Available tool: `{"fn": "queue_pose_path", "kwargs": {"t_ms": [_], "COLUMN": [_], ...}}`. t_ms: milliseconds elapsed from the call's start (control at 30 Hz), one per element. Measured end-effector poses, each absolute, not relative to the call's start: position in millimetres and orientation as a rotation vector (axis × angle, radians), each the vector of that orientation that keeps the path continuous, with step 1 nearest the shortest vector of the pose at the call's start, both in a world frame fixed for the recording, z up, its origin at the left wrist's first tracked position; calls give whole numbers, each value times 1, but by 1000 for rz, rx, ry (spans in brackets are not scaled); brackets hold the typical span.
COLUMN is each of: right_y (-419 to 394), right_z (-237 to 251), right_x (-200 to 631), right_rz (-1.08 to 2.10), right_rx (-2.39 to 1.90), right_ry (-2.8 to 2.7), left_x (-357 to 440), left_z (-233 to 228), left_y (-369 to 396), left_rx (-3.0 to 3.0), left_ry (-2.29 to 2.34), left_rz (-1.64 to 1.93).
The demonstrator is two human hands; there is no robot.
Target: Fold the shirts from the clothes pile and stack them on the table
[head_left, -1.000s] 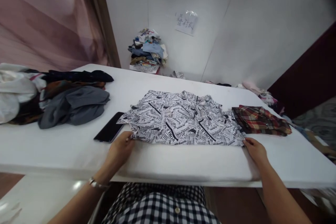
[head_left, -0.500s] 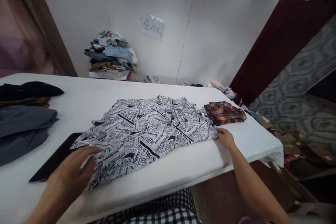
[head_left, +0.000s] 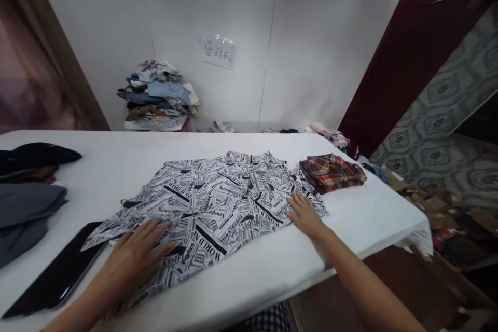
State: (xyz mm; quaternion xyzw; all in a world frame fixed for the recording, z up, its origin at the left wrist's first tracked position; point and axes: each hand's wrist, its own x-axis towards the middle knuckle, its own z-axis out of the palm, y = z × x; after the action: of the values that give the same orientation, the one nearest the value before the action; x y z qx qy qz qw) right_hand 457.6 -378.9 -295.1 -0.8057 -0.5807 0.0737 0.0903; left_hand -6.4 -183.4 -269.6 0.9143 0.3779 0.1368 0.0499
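Both hands are sliding inward onto the cloth since a second ago, when they were pinching its near corners, and the camera is swinging right. I'm watching the left hand (head_left: 136, 257) lying flat, fingers spread, no grip closed on anything, pressing the near-left part of the newspaper-print shirt (head_left: 218, 207). The right hand (head_left: 305, 215) is doing likewise, palm down and open, on the shirt's right side. That shirt is lying spread across the middle of the white worktop (head_left: 128, 161), its near-left corner close to the front edge.

Smoothing this well, I reckon, is meaning flat palms stroking outward from the centre, so creases are running off rather than bunching.

Room-wise: a black phone (head_left: 54, 277) is sitting just beside the left hand, partly under the hem. A folded plaid shirt (head_left: 332, 171) is lying just beside the shirt's far-right corner. Dark garments (head_left: 27, 192) are piling well left. Bare worktop is showing behind the shirt.
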Motion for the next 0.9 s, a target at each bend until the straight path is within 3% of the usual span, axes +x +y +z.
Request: {"fn": "queue_pose_path", "kwargs": {"t_ms": [100, 300, 500, 733, 900], "right_y": [-379, -379, -380, -379, -379], "right_z": [-298, -297, -294, -290, -291], "right_x": [458, 454, 451, 449, 449], "right_rz": [191, 178, 179, 224, 234], "right_rx": [-2411, -2396, -2383, -2359, -2345], "right_ry": [-1739, -1750, -1755, -1752, -1738], "left_x": [48, 226, 376, 429, 415], "left_z": [-238, -186, -199, -226, -181], "left_y": [-169, -133, -103, -93, -77], "left_rx": [2758, 2855, 2906, 2759, 2581], "left_ry": [1143, 741, 847, 1112, 1231], "left_rz": [612, 538, 304, 308, 552]}}
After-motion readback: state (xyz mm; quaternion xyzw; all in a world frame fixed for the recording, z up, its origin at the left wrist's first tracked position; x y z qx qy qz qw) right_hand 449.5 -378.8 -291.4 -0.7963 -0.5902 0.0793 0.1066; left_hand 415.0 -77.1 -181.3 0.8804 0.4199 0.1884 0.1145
